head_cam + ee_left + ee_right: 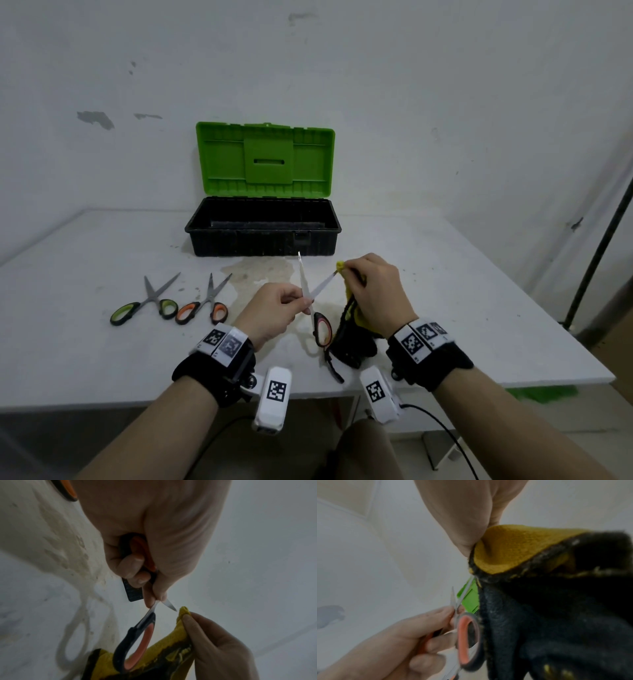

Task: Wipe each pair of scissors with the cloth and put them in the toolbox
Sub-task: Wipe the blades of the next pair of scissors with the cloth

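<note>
My left hand holds a pair of pink-handled scissors above the table, blades spread in a V. It grips one handle in the palm and pinches the blades near the pivot; the other handle hangs free. My right hand pinches a yellow-and-black cloth around the tip of the right blade. The cloth hangs down to the table. The toolbox stands open behind, black base, green lid upright.
Green-handled scissors and orange-handled scissors lie shut on the white table, left of my hands. A stain marks the surface in front of the toolbox. A dark pole stands at the right.
</note>
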Available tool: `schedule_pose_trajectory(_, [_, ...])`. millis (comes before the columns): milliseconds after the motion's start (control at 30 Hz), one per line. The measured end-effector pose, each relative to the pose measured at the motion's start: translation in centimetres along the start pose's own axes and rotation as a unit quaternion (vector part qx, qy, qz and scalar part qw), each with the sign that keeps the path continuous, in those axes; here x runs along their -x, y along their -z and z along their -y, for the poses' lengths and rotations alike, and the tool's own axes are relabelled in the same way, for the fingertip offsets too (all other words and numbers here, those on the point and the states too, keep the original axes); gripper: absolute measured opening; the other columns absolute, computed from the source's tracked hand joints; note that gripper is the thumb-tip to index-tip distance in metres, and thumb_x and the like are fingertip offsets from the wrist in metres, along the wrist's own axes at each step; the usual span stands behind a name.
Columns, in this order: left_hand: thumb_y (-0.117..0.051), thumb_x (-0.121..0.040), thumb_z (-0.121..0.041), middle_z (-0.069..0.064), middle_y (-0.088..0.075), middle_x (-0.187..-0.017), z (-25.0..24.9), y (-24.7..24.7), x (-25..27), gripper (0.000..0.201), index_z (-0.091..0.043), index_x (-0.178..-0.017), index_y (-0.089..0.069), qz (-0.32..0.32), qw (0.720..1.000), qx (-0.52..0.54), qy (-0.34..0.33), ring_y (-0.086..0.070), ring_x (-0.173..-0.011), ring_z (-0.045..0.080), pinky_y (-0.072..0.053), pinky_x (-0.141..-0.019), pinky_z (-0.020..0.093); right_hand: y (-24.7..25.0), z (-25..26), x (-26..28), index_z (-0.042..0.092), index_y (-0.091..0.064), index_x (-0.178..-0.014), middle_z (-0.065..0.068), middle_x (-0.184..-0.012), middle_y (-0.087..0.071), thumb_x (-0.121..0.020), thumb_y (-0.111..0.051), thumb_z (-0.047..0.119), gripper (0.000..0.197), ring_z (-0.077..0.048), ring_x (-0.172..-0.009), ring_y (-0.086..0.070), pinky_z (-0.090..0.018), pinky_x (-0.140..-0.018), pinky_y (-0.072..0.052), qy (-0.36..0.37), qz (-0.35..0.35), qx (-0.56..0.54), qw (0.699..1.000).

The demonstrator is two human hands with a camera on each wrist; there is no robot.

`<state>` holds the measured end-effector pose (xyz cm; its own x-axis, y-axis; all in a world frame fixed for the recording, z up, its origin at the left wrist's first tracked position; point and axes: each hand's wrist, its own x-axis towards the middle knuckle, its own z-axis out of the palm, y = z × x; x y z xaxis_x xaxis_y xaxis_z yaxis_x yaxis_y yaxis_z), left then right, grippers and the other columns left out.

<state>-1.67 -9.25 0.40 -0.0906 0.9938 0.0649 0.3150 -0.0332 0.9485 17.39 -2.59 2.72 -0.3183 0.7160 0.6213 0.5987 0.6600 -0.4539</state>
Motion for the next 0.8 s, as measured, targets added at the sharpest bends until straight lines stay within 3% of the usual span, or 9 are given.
schedule_pose_trajectory(67, [-0.063, -0.096, -0.018, -0.015, -0.061, -0.050, -0.3, -0.1, 0.0, 0.018, -0.010, -0.081, -0.070, -0.005, 1.000, -0.015, -0.012, -0.042, -0.043, 0.002, -0.033, -0.046, 0.017, -0.5, 1.1, 0.9, 0.011, -0.075, -0.098, -0.003, -0.088, -0.064, -0.093, -0.064, 0.017, 0.014, -0.012, -0.076, -0.057, -0.022, -0.075, -0.046, 0.031, 0.038, -0.013, 0.999])
schedule_pose_trajectory(167, [-0.062, -0.097, -0.016, -0.021, -0.056, -0.045, -0.9, -0.3, 0.1, 0.017, -0.009, -0.083, -0.071, 0.007, 0.996, -0.072, -0.050, -0.049, -0.042, -0.008, -0.034, -0.046, 0.007, -1.5, 2.1, 2.1, 0.012, -0.075, -0.096, -0.005, -0.091, -0.062, -0.096, -0.058, 0.020, 0.018, -0.019, -0.079, -0.060, -0.032, -0.075, -0.050, 0.047, 0.107, 0.003, 0.993])
schedule_pose_trajectory(233, [-0.062, -0.096, -0.015, -0.023, -0.055, -0.045, -1.0, -0.2, 0.1, 0.018, -0.008, -0.083, -0.072, 0.010, 0.994, -0.098, -0.056, -0.049, -0.043, -0.009, -0.034, -0.046, 0.007, -1.5, 1.6, 1.5, 0.011, -0.075, -0.096, -0.006, -0.091, -0.061, -0.096, -0.057, 0.020, 0.019, -0.020, -0.079, -0.059, -0.033, -0.076, -0.050, 0.026, 0.096, 0.011, 0.995])
schedule_pose_trajectory(367, [-0.063, -0.095, -0.020, -0.014, -0.053, -0.047, -0.1, 0.5, -0.1, 0.022, -0.011, -0.078, -0.073, 0.014, 0.997, -0.072, -0.014, -0.040, -0.044, 0.002, -0.031, -0.048, 0.020, -0.3, 0.0, -0.2, 0.010, -0.076, -0.096, -0.006, -0.089, -0.061, -0.096, -0.059, 0.020, 0.020, -0.021, -0.081, -0.060, -0.030, -0.079, -0.048, -0.051, 0.046, 0.027, 0.997])
schedule_pose_trajectory(467, [-0.065, -0.095, -0.021, -0.006, -0.055, -0.053, 0.2, 0.6, -0.1, 0.022, -0.010, -0.077, -0.071, 0.018, 0.999, -0.024, 0.020, -0.037, -0.050, 0.012, -0.030, -0.046, 0.025, 0.0, 0.7, 0.3, 0.013, -0.076, -0.097, -0.002, -0.089, -0.063, -0.094, -0.062, 0.019, 0.016, -0.017, -0.080, -0.060, -0.013, -0.077, -0.041, -0.028, 0.028, 0.004, 0.999])
schedule_pose_trajectory(500, [-0.064, -0.095, -0.019, -0.007, -0.057, -0.053, 0.1, 0.5, -0.1, 0.022, -0.009, -0.077, -0.071, 0.022, 0.999, -0.017, 0.026, -0.037, -0.050, 0.012, -0.030, -0.045, 0.024, -0.2, 1.3, 0.8, 0.014, -0.076, -0.097, -0.001, -0.090, -0.063, -0.094, -0.062, 0.019, 0.015, -0.016, -0.080, -0.060, -0.013, -0.077, -0.041, -0.009, 0.040, -0.007, 0.999])
schedule_pose_trajectory(633, [-0.062, -0.097, -0.017, -0.009, -0.055, -0.050, -0.4, 0.2, 0.1, 0.021, -0.002, -0.085, -0.070, 0.049, 0.998, -0.008, 0.027, -0.035, -0.049, 0.010, -0.028, -0.045, 0.024, -1.6, 2.4, 2.4, 0.013, -0.075, -0.096, -0.004, -0.092, -0.062, -0.096, -0.059, 0.019, 0.017, -0.018, -0.079, -0.060, -0.034, -0.075, -0.052, 0.033, 0.119, 0.003, 0.992])
schedule_pose_trajectory(800, [-0.061, -0.097, -0.015, -0.011, -0.054, -0.046, -0.5, 0.4, 0.4, 0.020, -0.002, -0.084, -0.069, 0.055, 0.998, -0.015, 0.034, -0.033, -0.047, 0.009, -0.027, -0.044, 0.021, -0.9, 0.5, 0.7, 0.011, -0.075, -0.095, -0.002, -0.089, -0.060, -0.096, -0.058, 0.020, 0.019, -0.018, -0.080, -0.058, -0.034, -0.079, -0.050, -0.036, 0.083, 0.016, 0.996])
